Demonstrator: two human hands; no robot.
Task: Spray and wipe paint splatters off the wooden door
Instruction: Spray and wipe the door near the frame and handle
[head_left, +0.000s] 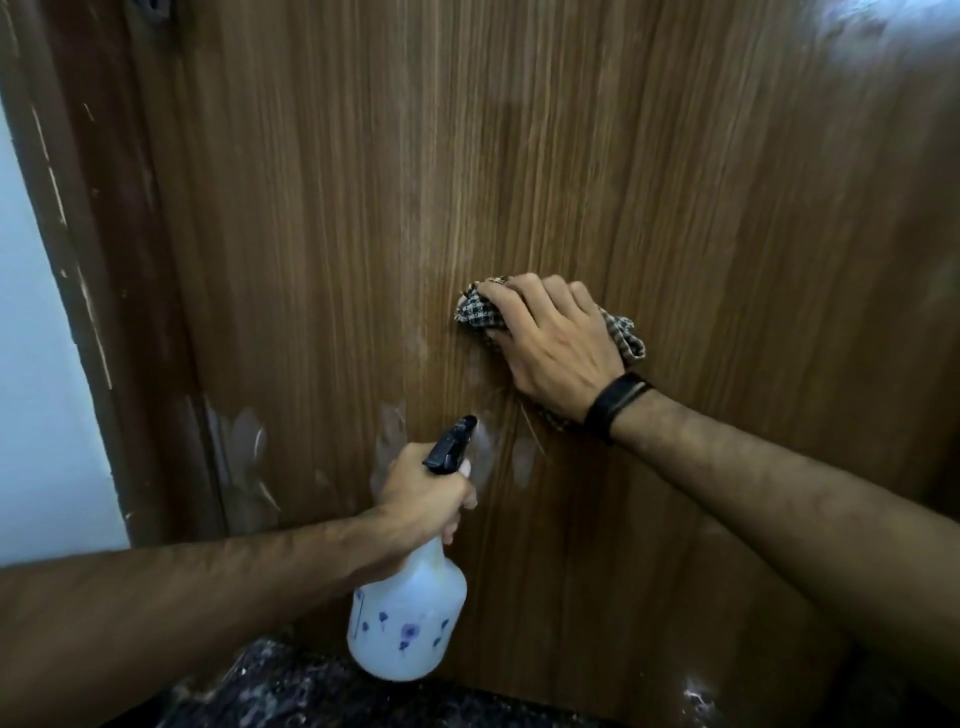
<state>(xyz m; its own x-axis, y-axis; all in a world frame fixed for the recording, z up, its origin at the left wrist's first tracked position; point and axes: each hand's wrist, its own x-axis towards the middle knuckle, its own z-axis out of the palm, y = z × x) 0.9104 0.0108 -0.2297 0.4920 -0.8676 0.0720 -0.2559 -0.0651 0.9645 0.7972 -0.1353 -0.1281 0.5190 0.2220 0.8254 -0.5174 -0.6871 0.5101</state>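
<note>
At the far left of the frame a pale wall (36, 364) meets the dark door frame (104, 291), chipped along its edge. Low and left of centre, my left hand (423, 491) has its fingers curled round the neck of a white spray bottle (408, 618), nozzle aimed at the wooden door (571, 156). White paint smears (249, 441) sit nearby. Right of centre, my right hand (553, 345) presses a checked cloth (475, 314) against the door, fingers bent over it; a black band (615, 408) circles that wrist.

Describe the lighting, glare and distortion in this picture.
Head view: dim overall, corners darkened; pale glare on the door at top right; wide-angle lens bows the frame at left; wood grain around the cloth looks soft.
</note>
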